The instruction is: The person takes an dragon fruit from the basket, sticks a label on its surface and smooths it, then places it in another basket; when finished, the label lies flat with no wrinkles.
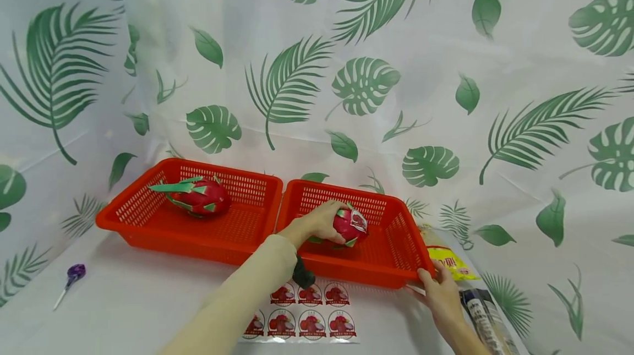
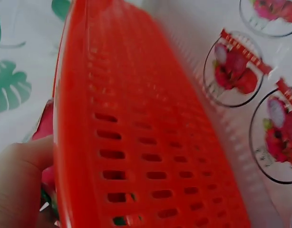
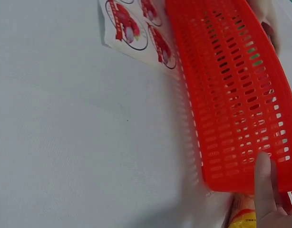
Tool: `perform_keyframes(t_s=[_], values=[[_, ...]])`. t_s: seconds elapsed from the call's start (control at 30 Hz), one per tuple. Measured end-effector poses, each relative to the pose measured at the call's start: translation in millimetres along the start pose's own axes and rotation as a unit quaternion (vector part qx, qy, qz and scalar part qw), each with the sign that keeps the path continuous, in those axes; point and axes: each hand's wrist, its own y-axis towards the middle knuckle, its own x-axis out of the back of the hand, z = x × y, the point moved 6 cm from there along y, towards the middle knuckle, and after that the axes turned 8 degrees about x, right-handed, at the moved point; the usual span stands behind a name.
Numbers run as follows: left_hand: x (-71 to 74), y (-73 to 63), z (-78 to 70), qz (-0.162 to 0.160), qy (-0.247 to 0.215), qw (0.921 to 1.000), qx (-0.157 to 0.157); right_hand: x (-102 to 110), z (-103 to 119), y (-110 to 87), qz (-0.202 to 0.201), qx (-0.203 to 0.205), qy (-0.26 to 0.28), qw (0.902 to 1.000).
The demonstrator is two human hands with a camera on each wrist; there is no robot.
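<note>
In the head view my left hand (image 1: 328,222) grips a pink-red dragon fruit (image 1: 353,227) with green scales inside the right red basket (image 1: 346,273). A round label (image 1: 359,221) shows on that fruit's upper right side. At the front right corner of the same basket, my right hand (image 1: 441,291) holds the rim; its thumb (image 3: 263,175) lies against the perforated wall in the right wrist view. In the left wrist view the basket wall hides most of the fruit and part of my left hand (image 2: 17,183).
A second red basket (image 1: 183,245) on the left holds another dragon fruit (image 1: 203,198). In front lies a sheet of round dragon fruit stickers (image 1: 312,323). A purple lollipop (image 1: 76,272) is at far left; a yellow packet (image 1: 458,268) and a dark package (image 1: 487,316) lie at right.
</note>
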Motion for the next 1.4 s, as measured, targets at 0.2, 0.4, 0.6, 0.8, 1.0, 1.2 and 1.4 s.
perform_keyframes(t_s=[0.2,0.4,0.6,0.8,1.0,1.2,1.4], values=[[-10.5,5.2,3.1,0.035,-0.017,0.9989,0.026,4.6,-14.2,6.1,0.011,-0.007,0.016,0.9998],[-16.1,6.0,3.7,0.050,-0.007,0.9983,0.029,4.7,-16.5,7.0,0.014,-0.008,0.016,0.9997],[-14.5,6.5,4.5,0.051,-0.018,0.9980,0.032,-4.2,14.0,-15.7,0.008,-0.014,-0.012,0.9998],[-15.4,7.0,10.3,0.045,-0.058,0.9968,0.033,-1.9,6.9,-8.9,-0.001,-0.013,-0.011,0.9999],[-11.5,5.5,21.7,0.039,-0.158,0.9850,0.056,-3.5,13.9,-12.7,0.001,-0.012,-0.013,0.9998],[-7.7,6.2,23.9,0.037,-0.216,0.9740,0.058,-5.1,16.7,-14.2,0.003,-0.013,-0.010,0.9999],[-3.5,5.3,26.9,0.028,-0.208,0.9763,0.054,-5.3,16.1,-14.1,-0.003,-0.016,-0.009,0.9998]])
